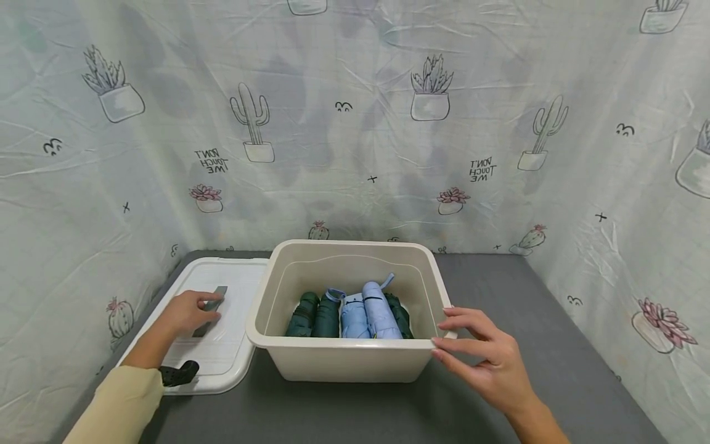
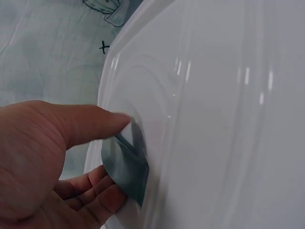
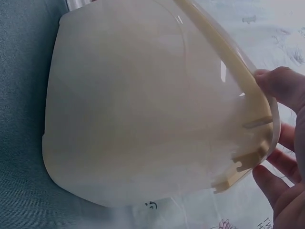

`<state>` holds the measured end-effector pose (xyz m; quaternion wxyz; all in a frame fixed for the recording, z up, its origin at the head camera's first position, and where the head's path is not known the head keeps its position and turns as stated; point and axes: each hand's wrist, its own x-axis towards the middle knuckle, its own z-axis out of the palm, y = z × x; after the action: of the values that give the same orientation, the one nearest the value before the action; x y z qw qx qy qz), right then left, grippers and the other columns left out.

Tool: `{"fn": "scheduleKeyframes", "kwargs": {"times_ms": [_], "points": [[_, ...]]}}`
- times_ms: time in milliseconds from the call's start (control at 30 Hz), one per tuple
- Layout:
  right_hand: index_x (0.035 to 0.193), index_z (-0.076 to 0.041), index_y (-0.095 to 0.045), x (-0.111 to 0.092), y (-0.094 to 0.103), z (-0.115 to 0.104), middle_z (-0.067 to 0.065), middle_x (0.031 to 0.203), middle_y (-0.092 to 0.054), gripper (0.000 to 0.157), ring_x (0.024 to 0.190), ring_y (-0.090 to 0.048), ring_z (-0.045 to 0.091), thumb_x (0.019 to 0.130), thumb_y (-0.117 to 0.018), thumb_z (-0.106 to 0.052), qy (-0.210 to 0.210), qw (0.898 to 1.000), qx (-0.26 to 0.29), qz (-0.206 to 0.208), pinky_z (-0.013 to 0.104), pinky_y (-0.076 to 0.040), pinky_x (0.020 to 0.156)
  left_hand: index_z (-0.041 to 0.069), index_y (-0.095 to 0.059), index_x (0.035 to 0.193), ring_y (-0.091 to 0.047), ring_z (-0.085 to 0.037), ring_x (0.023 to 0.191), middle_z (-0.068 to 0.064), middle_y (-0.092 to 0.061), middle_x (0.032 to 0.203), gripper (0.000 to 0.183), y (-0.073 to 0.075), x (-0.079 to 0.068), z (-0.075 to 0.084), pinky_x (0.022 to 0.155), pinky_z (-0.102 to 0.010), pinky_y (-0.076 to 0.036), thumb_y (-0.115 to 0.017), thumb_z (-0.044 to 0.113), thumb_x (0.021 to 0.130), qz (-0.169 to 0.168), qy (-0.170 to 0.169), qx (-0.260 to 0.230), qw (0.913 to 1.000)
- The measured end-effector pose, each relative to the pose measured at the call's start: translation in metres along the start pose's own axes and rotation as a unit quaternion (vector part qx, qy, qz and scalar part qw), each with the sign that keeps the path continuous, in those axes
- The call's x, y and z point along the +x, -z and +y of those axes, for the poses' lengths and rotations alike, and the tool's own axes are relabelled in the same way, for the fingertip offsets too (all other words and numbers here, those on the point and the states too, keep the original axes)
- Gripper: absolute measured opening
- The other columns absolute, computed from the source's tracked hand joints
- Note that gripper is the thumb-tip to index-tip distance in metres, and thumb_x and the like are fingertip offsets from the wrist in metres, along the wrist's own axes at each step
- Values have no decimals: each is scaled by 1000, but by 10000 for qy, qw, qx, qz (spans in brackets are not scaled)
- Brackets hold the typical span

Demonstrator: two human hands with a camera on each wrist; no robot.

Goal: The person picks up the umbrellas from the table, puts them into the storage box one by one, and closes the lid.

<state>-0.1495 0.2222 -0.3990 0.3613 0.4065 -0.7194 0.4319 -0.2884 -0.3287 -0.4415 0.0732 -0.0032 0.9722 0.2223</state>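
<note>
A cream plastic storage box (image 1: 344, 361) stands open-topped in the middle of the head view. Folded umbrellas lie side by side inside it: dark green ones (image 1: 325, 316) at the left, light blue ones (image 1: 381, 311) in the middle, another dark green one (image 1: 400, 317) at the right. To the left lies a white lid (image 1: 235, 351) with a grey-green handle (image 2: 126, 167). My left hand (image 1: 191, 312) pinches that handle, thumb on one side and fingers on the other. At the box's near right corner, my right hand (image 1: 482, 354) pinches the rim (image 3: 259, 95) between thumb and fingers.
The dark grey table (image 1: 482, 283) carries both the box and the lid. A pale curtain (image 1: 355, 148) printed with potted cacti closes off the back and sides. On my left wrist sits a black device (image 1: 180, 374), over the lid's near edge.
</note>
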Motion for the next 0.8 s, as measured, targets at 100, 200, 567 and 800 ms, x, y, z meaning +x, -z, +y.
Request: {"fn": "scheduleKeyframes", "kwargs": {"times_ms": [100, 200, 567, 800], "points": [[94, -2, -82, -2, -1, 2, 18, 107, -69, 15, 123, -61, 24, 81, -86, -9, -65, 9998, 164, 13, 23, -48, 111, -1, -60, 139, -55, -35, 94, -36, -60, 122, 56, 2, 2, -4, 70, -42, -53, -77, 15, 88, -124, -59, -24, 9999], [95, -1, -81, -4, -1, 2, 19, 110, -68, 20, 125, -60, 24, 76, -87, 0, -274, 9992, 291, 5, 24, -47, 112, -1, -59, 140, -56, -38, 99, -39, -57, 127, 57, 4, 5, -7, 74, -46, -55, -77, 13, 87, -221, -75, -81, 9997], [95, 0, -81, -9, -1, 3, 19, 111, -68, 26, 127, -59, 24, 71, -87, 7, -494, 9977, 459, 44, 24, -47, 113, 0, -63, 138, -56, -38, 105, -36, -56, 134, 57, 6, 9, -14, 81, -48, -55, -79, 15, 86, -449, -76, -371, 9983], [96, 0, -81, -9, -1, 4, 19, 112, -68, 27, 128, -59, 24, 71, -87, 9, -546, 9973, 485, 24, 24, -46, 114, 0, -64, 136, -49, -25, 86, -12, -55, 95, 55, 4, 5, -16, 63, -33, -39, -80, 14, 85, -479, -216, -643, 9965]]}}
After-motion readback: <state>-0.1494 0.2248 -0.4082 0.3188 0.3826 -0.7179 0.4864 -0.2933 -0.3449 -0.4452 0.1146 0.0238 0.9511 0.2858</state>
